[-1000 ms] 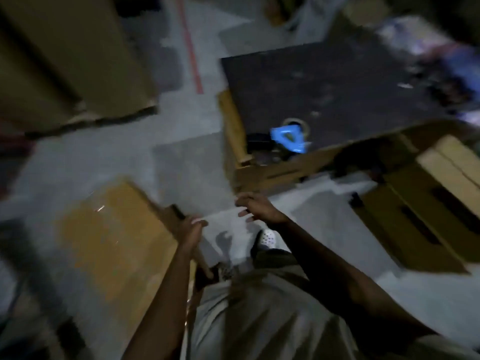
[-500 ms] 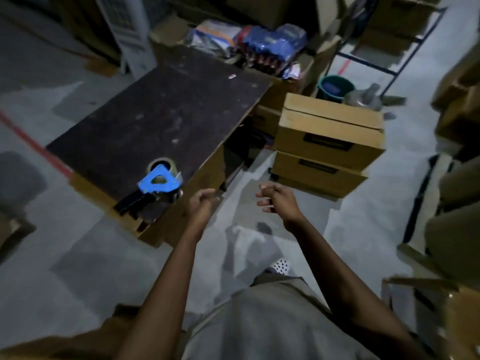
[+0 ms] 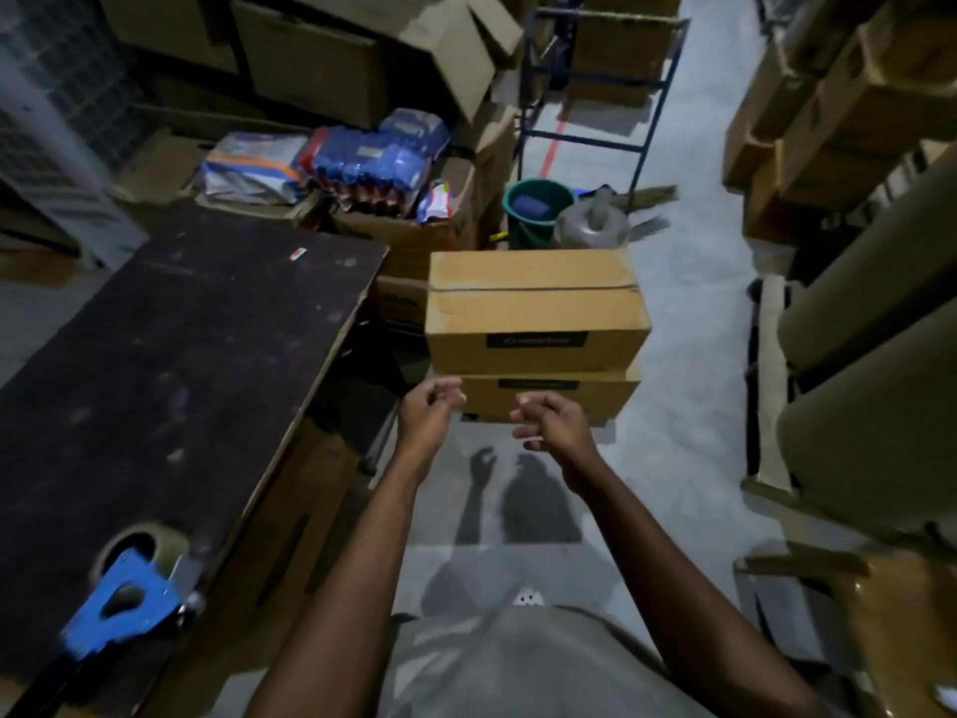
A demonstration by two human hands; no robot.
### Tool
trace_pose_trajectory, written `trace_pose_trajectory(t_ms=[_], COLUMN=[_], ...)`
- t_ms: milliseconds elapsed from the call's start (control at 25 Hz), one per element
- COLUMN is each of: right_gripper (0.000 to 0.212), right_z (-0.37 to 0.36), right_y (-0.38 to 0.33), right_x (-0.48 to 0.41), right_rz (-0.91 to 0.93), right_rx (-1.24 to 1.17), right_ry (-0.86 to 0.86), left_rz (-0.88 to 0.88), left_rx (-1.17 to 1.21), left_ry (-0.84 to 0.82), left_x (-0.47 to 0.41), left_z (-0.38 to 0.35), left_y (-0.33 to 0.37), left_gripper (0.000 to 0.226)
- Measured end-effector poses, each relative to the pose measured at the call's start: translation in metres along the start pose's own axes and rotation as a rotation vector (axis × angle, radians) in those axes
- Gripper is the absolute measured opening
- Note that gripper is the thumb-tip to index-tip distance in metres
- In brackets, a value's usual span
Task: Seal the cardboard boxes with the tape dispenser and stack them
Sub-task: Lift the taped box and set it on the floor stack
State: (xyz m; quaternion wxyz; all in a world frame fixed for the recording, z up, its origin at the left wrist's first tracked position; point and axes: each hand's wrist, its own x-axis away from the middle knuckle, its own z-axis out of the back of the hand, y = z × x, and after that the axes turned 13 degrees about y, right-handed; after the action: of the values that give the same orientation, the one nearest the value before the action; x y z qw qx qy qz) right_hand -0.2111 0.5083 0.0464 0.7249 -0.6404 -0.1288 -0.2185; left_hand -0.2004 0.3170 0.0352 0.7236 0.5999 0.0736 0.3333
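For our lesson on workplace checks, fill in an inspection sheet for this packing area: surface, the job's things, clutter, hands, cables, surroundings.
Surface: dark wooden board on the left, scuffed and dusty.
Job's things: blue tape dispenser with its tape roll lies near the board's near end. Two brown cardboard boxes are stacked on the floor, the upper box on the lower box. The upper box's flaps are closed; whether it is taped cannot be told.
Clutter: blue plastic-wrapped packets in open cartons beyond the board; green bucket behind the stack.
Hands: left hand and right hand hover before the stack, fingers loosely curled, holding nothing.
Cables: nothing seen.
Surroundings: grey concrete floor; blue metal rack frame; brown cartons piled on the right.
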Motion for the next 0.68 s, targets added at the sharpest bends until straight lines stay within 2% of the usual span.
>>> trace_pose_trajectory(t_ms=[240, 480, 680], right_gripper=[0.014, 0.014, 0.017], right_z=[0.015, -0.004, -0.055], right_y=[-0.028, -0.060, -0.064], right_x=[-0.073, -0.173, -0.275], right_rz=[-0.008, -0.065, -0.308], right_rx=[-0.058, -0.090, -0.146], right_ry=[0.094, 0.208, 0.336], left_rz=[-0.039, -0.050, -0.054], left_rx=[-0.078, -0.185, -0.370], left_ry=[-0.147, -0.310, -0.369], left_x=[-0.062, -0.184, -0.322], left_z=[-0.086, -0.171, -0.224], left_y=[0.038, 0.078, 0.109], left_gripper=[0.016, 0.015, 0.019])
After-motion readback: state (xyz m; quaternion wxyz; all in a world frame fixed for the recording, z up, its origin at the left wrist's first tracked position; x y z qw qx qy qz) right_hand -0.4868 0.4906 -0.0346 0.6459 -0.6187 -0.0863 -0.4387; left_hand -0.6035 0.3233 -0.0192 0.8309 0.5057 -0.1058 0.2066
